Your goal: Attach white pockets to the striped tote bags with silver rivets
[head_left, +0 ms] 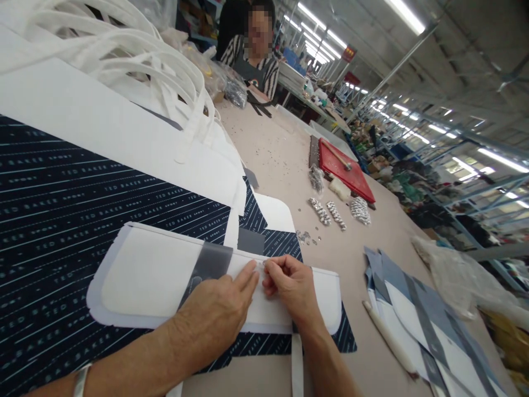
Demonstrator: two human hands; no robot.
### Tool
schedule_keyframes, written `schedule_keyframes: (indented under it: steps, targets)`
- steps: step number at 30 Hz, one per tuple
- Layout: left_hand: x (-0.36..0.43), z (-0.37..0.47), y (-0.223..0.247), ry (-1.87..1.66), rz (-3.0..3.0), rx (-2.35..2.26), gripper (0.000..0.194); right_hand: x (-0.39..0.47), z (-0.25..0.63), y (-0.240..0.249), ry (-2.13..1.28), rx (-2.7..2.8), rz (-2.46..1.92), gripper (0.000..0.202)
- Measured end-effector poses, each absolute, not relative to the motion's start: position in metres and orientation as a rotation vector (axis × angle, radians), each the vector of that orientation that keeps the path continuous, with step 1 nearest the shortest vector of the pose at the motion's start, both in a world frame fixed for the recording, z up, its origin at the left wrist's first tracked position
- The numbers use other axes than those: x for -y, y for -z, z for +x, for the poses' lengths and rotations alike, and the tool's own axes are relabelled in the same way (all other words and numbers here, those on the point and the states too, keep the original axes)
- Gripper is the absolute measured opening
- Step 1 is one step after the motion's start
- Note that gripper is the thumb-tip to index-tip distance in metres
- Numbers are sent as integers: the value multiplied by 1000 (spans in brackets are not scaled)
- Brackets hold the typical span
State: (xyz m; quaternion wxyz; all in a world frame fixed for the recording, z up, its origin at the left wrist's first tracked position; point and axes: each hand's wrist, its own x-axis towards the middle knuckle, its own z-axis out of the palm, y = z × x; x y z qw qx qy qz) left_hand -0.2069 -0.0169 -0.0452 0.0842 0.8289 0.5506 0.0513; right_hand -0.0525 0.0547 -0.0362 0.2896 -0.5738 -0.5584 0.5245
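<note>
A white padded panel (152, 278) with rounded corners and a pale border lies on navy fabric printed with lettering (37, 220). Crossing the panel is a grey strip (212, 262). My left hand (221, 300) rests on the panel with index and middle fingers stretched toward its upper edge; the other fingers are partly hidden. Close beside those fingertips, my right hand (291, 286) pinches thumb and finger together at the same edge. Whatever is in that pinch is too small to name. A white strap (231, 229) meets the panel's upper edge near the grey strip.
White straps (165, 71) are heaped at the back left. Small metal pieces (308, 237) and wrapped bundles (320, 211) lie beyond my hands, near a hammer (336, 154) on a red block (355, 179). Grey-and-white panels (430, 325) are stacked right. A person (252, 60) is across the table.
</note>
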Motion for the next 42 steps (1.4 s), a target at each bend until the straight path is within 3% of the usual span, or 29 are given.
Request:
schedule_keyframes:
  steps: [10, 18, 30, 34, 36, 42]
  targets:
    - [16, -208, 43, -153, 2483, -1604, 50, -58, -65, 39, -1220, 1663, -1632, 21]
    - [16, -211, 52, -281, 2489, -1604, 46, -61, -62, 40, -1363, 1613, -1645, 26]
    - [6, -225, 46, -380, 2585, -1437, 36, -57, -71, 36, -856, 1964, -1709, 19]
    - [7, -227, 47, -494, 2521, -1473, 41, -62, -66, 32, -1083, 1884, -1705, 10]
    - [6, -228, 45, -479, 2517, -1486, 45, -65, -45, 30, -1104, 1776, -1666, 22]
    - [4, -224, 41, -390, 2514, -1540, 47, -69, 104, 34, -124, 1700, -1964, 45]
